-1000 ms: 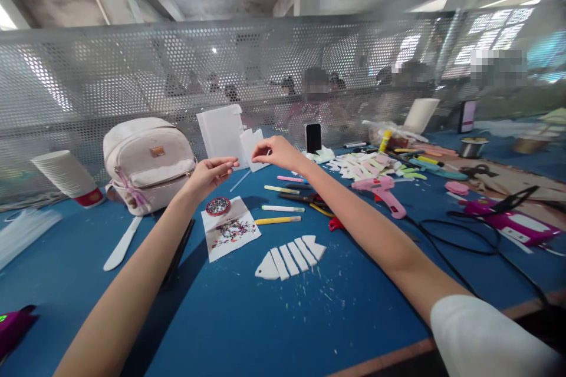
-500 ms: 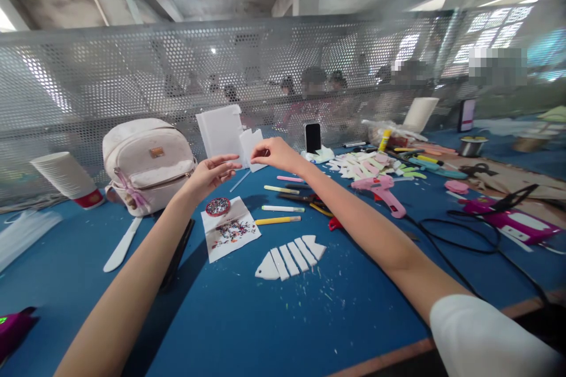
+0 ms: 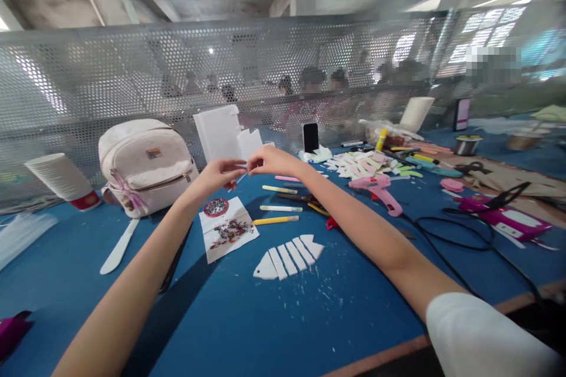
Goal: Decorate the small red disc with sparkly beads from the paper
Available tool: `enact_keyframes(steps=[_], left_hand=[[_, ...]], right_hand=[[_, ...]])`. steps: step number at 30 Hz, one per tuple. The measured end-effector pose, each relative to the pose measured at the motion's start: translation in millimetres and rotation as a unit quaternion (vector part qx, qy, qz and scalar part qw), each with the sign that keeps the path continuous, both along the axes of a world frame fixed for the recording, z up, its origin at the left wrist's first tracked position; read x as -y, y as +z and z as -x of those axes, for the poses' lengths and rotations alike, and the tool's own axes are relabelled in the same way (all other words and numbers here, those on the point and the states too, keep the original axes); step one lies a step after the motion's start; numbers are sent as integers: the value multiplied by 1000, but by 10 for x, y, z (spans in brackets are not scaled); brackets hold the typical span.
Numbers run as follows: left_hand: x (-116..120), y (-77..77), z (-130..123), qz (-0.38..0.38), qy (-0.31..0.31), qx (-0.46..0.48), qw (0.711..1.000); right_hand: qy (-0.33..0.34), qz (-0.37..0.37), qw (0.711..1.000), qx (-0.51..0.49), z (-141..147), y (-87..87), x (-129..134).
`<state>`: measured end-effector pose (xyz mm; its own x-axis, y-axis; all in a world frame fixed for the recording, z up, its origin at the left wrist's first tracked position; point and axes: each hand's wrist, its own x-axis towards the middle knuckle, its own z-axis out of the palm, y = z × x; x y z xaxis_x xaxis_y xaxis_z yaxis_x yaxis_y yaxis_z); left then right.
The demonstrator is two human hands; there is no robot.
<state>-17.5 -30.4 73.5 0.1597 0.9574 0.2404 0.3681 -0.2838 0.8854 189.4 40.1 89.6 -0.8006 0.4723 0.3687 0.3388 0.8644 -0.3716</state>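
Note:
My left hand (image 3: 221, 175) and my right hand (image 3: 272, 162) are raised over the far part of the table, fingertips almost touching. Both are pinched closed; anything between the fingers is too small to make out. Behind them stand white foam sheets (image 3: 216, 129). Below my left hand, a white paper (image 3: 230, 212) bears scattered coloured bits and a small red-rimmed dish (image 3: 216, 207) of such bits. Several white pieces laid out as a fish (image 3: 289, 258) lie nearer me, with a dark eye dot on the head. Between these and my hands lie pens (image 3: 276, 220).
A pale backpack (image 3: 148, 168), stacked paper cups (image 3: 62, 179) and a white plastic knife (image 3: 119, 247) are on the left. To the right are a pink glue gun (image 3: 378, 189) with a black cord, cut foam strips (image 3: 360, 164) and a phone (image 3: 311, 138). A perforated metal screen (image 3: 145, 70) stands behind.
My two hands have come together until the fingertips nearly meet, and my left fingers have closed more. The view has shifted slightly. The fish pieces stay in place.

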Motion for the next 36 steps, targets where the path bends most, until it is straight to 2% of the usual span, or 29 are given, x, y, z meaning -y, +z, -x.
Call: enact_keyframes(steps=[4, 8, 14, 19, 22, 26, 28, 30, 32, 34, 36], left_hand=[[-9, -117, -82, 61, -72, 5, 996], [-37, -194, -26, 73, -105, 16, 992], [-100, -230, 5, 52, -104, 36, 993], [-210, -302, 36, 22, -84, 11, 996], [-247, -310, 60, 8, -68, -8, 998], [-255, -293, 86, 4, -53, -22, 998], [-251, -286, 101, 3, -47, -26, 999], [-245, -280, 116, 3, -41, -28, 999], [-239, -272, 126, 4, -36, -27, 999], [-229, -258, 126, 5, -33, -25, 999], [-214, -238, 118, 8, -34, -24, 999]], right_hand=[[8, -14, 1000, 2, 14, 41, 83], [3, -27, 1000, -1, 2, 40, 36], [-16, -33, 999, -2, -9, 3, -24], [-16, -8, 1000, -13, 0, -7, -27], [-36, -4, 998, -52, -92, 124, 39], [-76, -49, 983, -159, -411, 480, 323], [-104, -58, 976, -182, -614, 622, 500], [-144, -59, 982, -102, -806, 657, 636], [-189, -39, 980, 56, -967, 555, 711], [-232, -10, 944, 234, -1085, 336, 740], [-275, 5, 891, 362, -1161, 61, 749]])
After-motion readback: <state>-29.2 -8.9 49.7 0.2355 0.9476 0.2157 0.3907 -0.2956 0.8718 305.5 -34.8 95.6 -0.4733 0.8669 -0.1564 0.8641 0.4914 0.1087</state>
